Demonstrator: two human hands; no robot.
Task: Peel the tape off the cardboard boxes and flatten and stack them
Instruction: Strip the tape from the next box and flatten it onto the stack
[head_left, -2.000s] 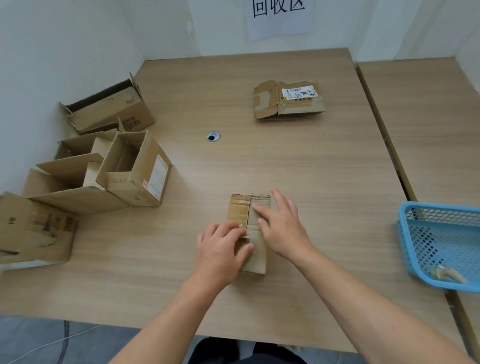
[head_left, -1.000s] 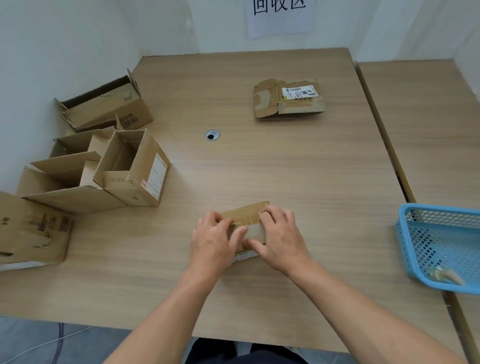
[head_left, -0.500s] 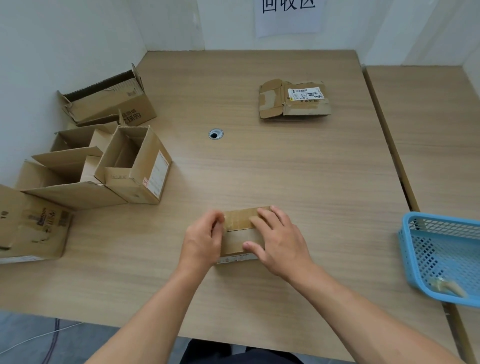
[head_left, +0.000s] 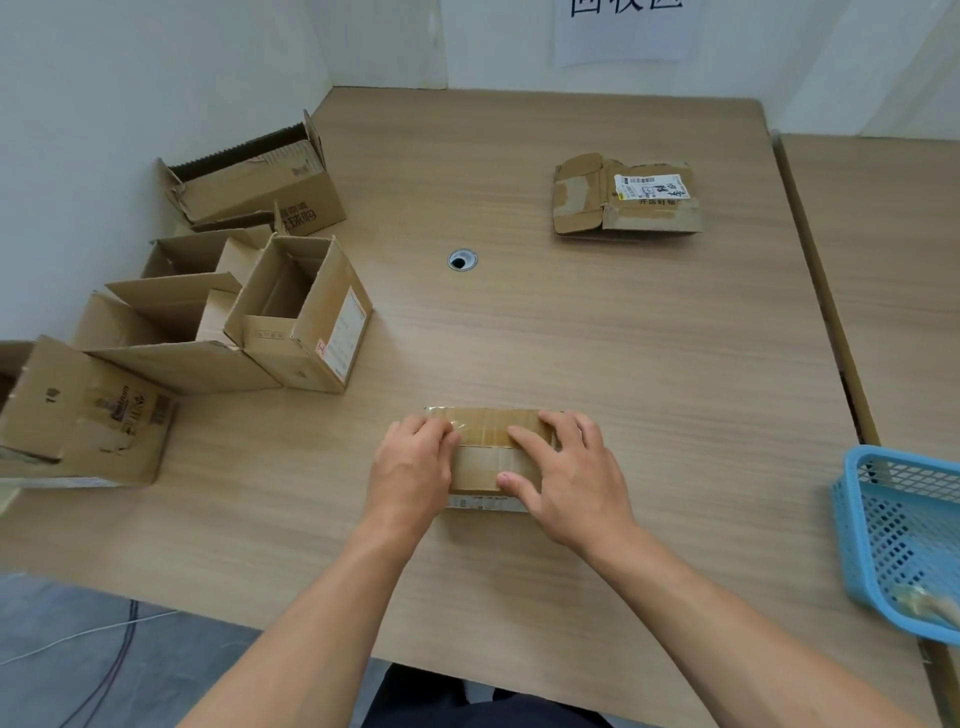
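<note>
The small box (head_left: 488, 457) lies on the table (head_left: 571, 338) between both hands, close to the near edge. Its long axis runs left to right, parallel to that edge, with a broad face up. Its narrow near side, which carries a white printed strip, faces the person. Glossy tape (head_left: 485, 422) runs along the length of the top, by the far edge.

The left hand (head_left: 413, 467) wraps the box's left end, fingers curled over the top corner where the tape wrinkles. I cannot tell whether they pinch the tape itself. The right hand (head_left: 566, 478) rests on the right half, fingers loosely spread and fairly straight across the top, thumb pressing near the front edge.

Well right of the grip, a blue basket (head_left: 904, 540) sits at the table's edge with a wad of tape (head_left: 930, 608) in its near corner.

Left of the grip and farther back stands a cluster of open boxes (head_left: 311, 322), 1 lying on its side.

Beyond the grip is a cable hole (head_left: 462, 260). Farther back and to the right, a flat box (head_left: 626, 200) with a white label lies on the table.

A paper sign (head_left: 621, 26) hangs on the far wall.
</note>
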